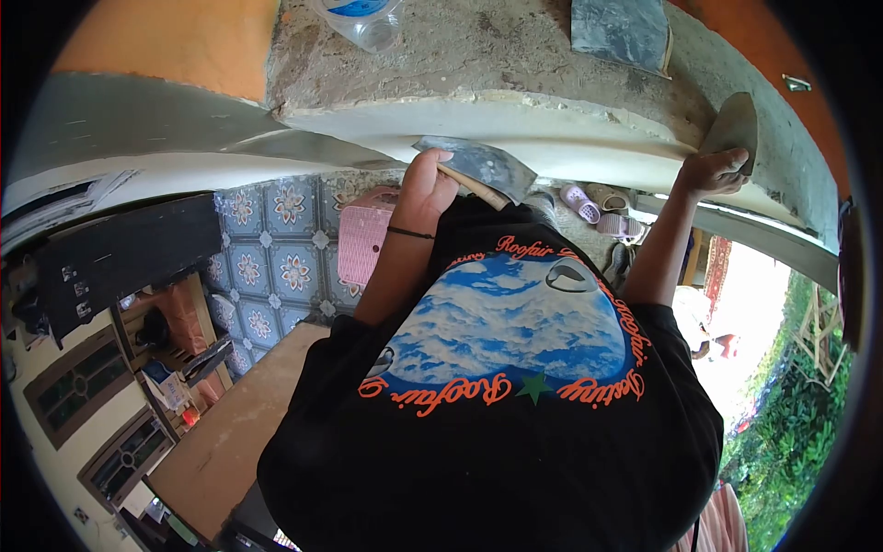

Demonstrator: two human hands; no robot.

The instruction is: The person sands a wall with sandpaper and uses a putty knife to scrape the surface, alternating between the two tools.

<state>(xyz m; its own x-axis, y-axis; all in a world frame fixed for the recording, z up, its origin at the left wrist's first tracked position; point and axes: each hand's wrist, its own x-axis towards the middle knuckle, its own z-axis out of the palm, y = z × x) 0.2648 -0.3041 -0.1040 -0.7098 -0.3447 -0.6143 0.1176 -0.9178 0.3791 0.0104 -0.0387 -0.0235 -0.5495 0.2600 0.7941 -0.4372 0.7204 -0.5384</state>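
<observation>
Scraper with a broad grey blade [486,167] and a wooden edge grip is in the left hand [430,186], fingers closed round its near end; I see it just below the whitish front face of the ledge [386,115]. The right hand [716,173] is closed on a flat grey plate [733,129], which stands up over the ledge's edge farther to the right; I can't tell whether it touches there.

The ledge's top looks rough, stained and grey, with an uneven lip above the smoother pale face. Lying on it I make out a dark rectangular sheet [620,35] and, toward the left, a clear plastic container [368,22] with a blue patch. Orange wall [175,46] shows at the upper left, and more orange at the upper right.

Below the ledge, my view takes in blue-grey floor tiles [276,241] with flower patterns, a pink plastic item [365,241] near the left forearm, and purple clogs [589,207] among other footwear. The black printed shirt [497,442] fills the lower middle. Left of it are a brown board [230,414] and dark-framed windows [78,386]; right of it, a bright opening gives onto green plants [791,432].
</observation>
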